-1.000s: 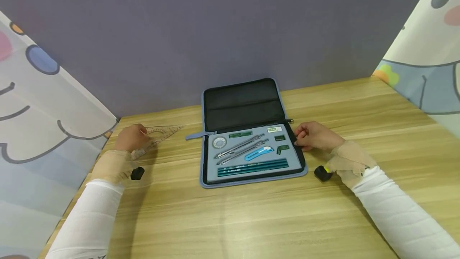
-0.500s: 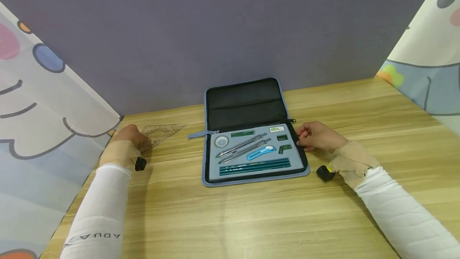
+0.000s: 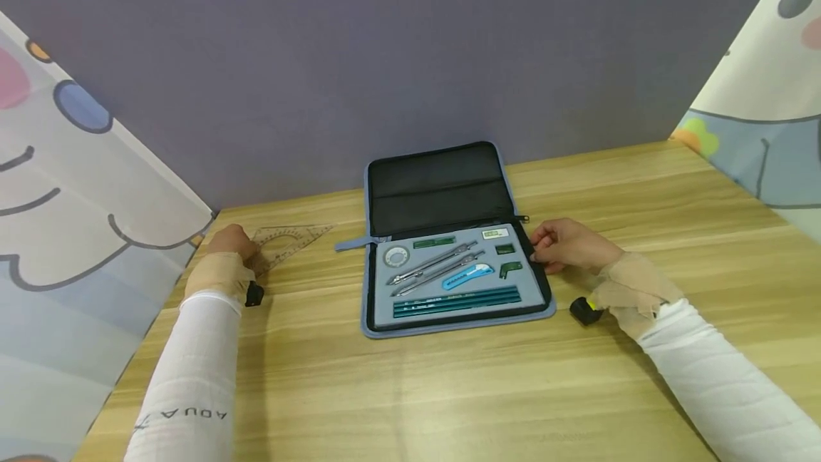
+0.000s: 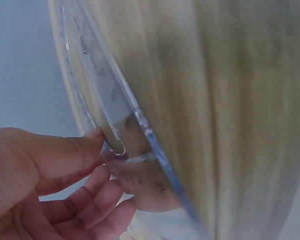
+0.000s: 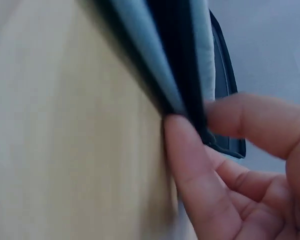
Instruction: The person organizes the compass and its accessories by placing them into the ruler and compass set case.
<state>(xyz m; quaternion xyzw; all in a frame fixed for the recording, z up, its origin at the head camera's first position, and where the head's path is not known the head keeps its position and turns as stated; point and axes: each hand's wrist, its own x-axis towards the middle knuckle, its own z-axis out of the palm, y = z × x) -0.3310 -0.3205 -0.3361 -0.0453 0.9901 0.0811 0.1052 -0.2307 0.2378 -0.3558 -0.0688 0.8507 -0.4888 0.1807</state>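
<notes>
At the left of the head view, a clear triangular set square (image 3: 296,241) with a protractor cutout lies close over the table. My left hand (image 3: 232,242) pinches one corner; thumb and fingertips (image 4: 92,142) meet at the clear plastic in the left wrist view. Centred on the table is an unzipped drawing-set case (image 3: 436,198), its lid laid back. My right hand (image 3: 571,244) pinches the right edge of this case between thumb and index finger, as the right wrist view shows. Inside are two compasses (image 3: 432,261), a blue cutter (image 3: 468,276) and several dark green pencils (image 3: 457,301).
A round white disc (image 3: 396,256), a white eraser (image 3: 495,234) and small green pieces (image 3: 510,268) sit in the grey foam. A blue strap (image 3: 354,243) sticks out leftward from the case. A grey panel (image 3: 410,55) stands behind the wooden table (image 3: 410,398).
My left forearm has shifted right and forward, and the hand now hides the near corner of the set square. The right hand keeps its hold on the case edge.
</notes>
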